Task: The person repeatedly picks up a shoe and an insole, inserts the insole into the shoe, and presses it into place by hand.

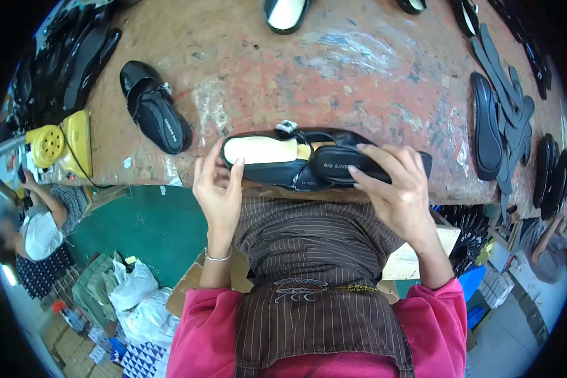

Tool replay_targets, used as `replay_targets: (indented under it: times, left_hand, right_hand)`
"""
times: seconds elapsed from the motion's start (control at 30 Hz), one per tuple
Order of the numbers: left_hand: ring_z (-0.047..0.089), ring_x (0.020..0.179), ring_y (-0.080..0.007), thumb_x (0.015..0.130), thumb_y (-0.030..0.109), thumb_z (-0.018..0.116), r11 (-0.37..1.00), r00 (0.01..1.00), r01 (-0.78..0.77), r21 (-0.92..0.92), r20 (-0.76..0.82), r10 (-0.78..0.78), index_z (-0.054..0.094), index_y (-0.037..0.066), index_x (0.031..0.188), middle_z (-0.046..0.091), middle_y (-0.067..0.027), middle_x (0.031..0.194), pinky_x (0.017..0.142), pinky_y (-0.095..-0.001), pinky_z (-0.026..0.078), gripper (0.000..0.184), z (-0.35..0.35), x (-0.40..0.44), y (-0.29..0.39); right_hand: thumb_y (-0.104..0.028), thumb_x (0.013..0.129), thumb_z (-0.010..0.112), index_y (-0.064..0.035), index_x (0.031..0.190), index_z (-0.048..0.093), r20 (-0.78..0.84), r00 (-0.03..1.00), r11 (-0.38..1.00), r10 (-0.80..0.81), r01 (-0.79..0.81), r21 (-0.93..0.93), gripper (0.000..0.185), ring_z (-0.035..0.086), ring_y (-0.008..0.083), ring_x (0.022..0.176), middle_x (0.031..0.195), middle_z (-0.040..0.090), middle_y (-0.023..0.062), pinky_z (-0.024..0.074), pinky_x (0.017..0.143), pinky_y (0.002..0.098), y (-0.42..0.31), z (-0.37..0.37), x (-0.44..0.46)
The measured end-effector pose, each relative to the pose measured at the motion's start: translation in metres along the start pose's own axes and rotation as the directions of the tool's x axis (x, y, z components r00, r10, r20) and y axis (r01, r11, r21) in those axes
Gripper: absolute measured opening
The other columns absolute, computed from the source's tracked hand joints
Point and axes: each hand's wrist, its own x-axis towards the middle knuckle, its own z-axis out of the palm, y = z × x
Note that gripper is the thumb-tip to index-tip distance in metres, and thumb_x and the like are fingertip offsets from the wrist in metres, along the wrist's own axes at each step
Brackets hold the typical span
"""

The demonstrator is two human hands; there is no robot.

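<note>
A black shoe [271, 174] lies on its side of the table edge in front of me, its pale cream lining showing at the heel. My left hand [218, 186] grips the heel end between thumb and fingers. In my right hand [397, 183] is a black insole [334, 165] with light lettering, held over the front part of the shoe and partly covering it. A shiny buckle or ornament [287, 128] sits on the shoe's far side. The toe end is partly hidden by my right hand and the insole.
Another black shoe [154, 110] stands at left on the worn table [246, 75]. Loose insoles [487, 129] are piled at right. A yellow device [75, 143] with a cable sits at the left edge. More shoes lie along the far side. Other people sit at both sides.
</note>
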Motion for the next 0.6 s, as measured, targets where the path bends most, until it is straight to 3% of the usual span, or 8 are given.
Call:
replay_targets:
  times: [0.07, 0.2, 0.43, 0.57, 0.6]
  left_hand:
    - [0.061, 0.077, -0.0097, 0.093, 0.001, 0.071, 0.986, 0.996, 0.080, -0.147, 0.046, -0.074, 0.059, -0.008, 0.133, 0.047, -0.0047, 0.101, 0.055, -0.0214, 0.060, 0.043, 0.004, 0.003, -0.004]
    - [0.060, 0.074, -0.0079, 0.089, -0.003, 0.073, 0.974, 0.997, 0.052, -0.221, 0.065, -0.038, 0.056, -0.006, 0.138, 0.044, -0.0036, 0.102, 0.061, -0.0204, 0.062, 0.052, 0.006, 0.001, -0.014]
    - [0.061, 0.074, -0.0081, 0.085, -0.007, 0.075, 0.937, 0.986, 0.092, -0.337, 0.160, -0.039, 0.053, -0.008, 0.140, 0.047, -0.0051, 0.107, 0.063, -0.0204, 0.061, 0.059, -0.001, 0.004, -0.021]
    - [0.062, 0.075, -0.0073, 0.083, -0.008, 0.076, 0.936, 0.986, 0.097, -0.340, 0.163, -0.043, 0.056, -0.007, 0.138, 0.049, -0.0057, 0.109, 0.063, -0.0211, 0.061, 0.058, -0.003, 0.006, -0.020]
    - [0.061, 0.075, -0.0085, 0.079, 0.003, 0.084, 0.914, 0.988, 0.123, -0.386, 0.136, -0.075, 0.061, -0.003, 0.136, 0.054, -0.0067, 0.104, 0.059, -0.0211, 0.057, 0.062, -0.001, 0.006, -0.021]
  right_hand:
    - [-0.006, 0.069, 0.077, -0.0093, 0.099, 0.079, -0.018, 1.000, 0.998, 0.014, -0.013, 0.059, 0.031, 0.061, 0.0293, 0.110, 0.122, 0.068, 0.0111, 0.0471, 0.095, 0.0447, -0.002, 0.013, 0.005]
    - [-0.007, 0.071, 0.079, -0.0086, 0.099, 0.080, -0.048, 0.999, 0.987, 0.025, -0.017, 0.158, 0.028, 0.061, 0.0290, 0.109, 0.121, 0.069, 0.0106, 0.0483, 0.093, 0.0442, -0.010, 0.032, 0.016]
    - [-0.009, 0.071, 0.081, -0.0072, 0.100, 0.079, -0.090, 0.996, 0.972, 0.024, -0.002, 0.234, 0.030, 0.063, 0.0299, 0.105, 0.121, 0.070, 0.0119, 0.0499, 0.089, 0.0436, -0.029, 0.059, 0.042]
    - [-0.006, 0.070, 0.080, -0.0061, 0.095, 0.078, -0.086, 0.996, 0.987, -0.011, 0.025, 0.157, 0.025, 0.064, 0.0307, 0.102, 0.111, 0.070, 0.0131, 0.0508, 0.087, 0.0439, -0.043, 0.069, 0.060]
    - [-0.005, 0.071, 0.078, -0.0058, 0.093, 0.077, -0.106, 0.994, 0.988, -0.007, 0.023, 0.152, 0.022, 0.065, 0.0305, 0.101, 0.108, 0.070, 0.0126, 0.0512, 0.087, 0.0434, -0.046, 0.066, 0.067]
